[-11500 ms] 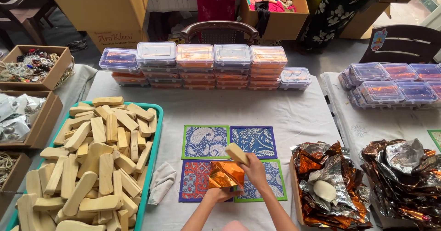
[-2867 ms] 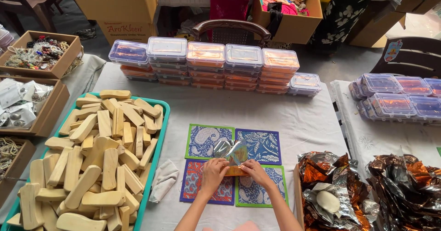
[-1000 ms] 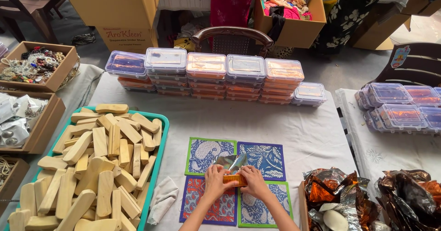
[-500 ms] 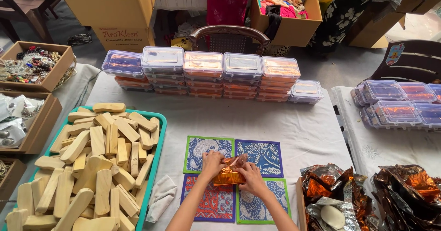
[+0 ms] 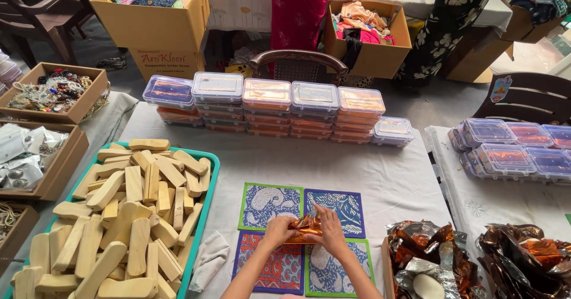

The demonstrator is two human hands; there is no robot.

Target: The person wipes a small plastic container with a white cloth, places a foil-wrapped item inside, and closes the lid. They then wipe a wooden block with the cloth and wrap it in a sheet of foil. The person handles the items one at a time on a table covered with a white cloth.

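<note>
The big white-clothed table [image 5: 369, 174] is taking up most of the room, and the near edge of it is getting cut off at the bottom, along with the person's arms past the elbows. On the left a teal tray [image 5: 209, 174] is sitting piled with pale wooden blocks [image 5: 119, 216], its lower corner running out of sight. Along the back a row of clear lidded boxes [image 5: 267, 106] is standing stacked a few high, orange stuff showing through but too blurry to say what. More of those boxes [image 5: 511, 150] are sitting on the table to the right. Bottom right, crumpled brown-and-silver foil wrappers [image 5: 440, 257] are heaping up, partly cropped. In the middle four patterned mats [image 5: 267, 201] are lying in a square, blue, blue, red and green-edged. Right over where they meet, both hands are closing around a small shiny orange foil packet [image 5: 304, 227]: the left hand [image 5: 278, 232] is pinching its left end, the right hand [image 5: 328, 230] is gripping the right side with fingers curled over it. Most of the packet is hiding under the fingers, so what's inside, can't tell. A white cloth [image 5: 208, 260] is lying just beside the tray.
</note>
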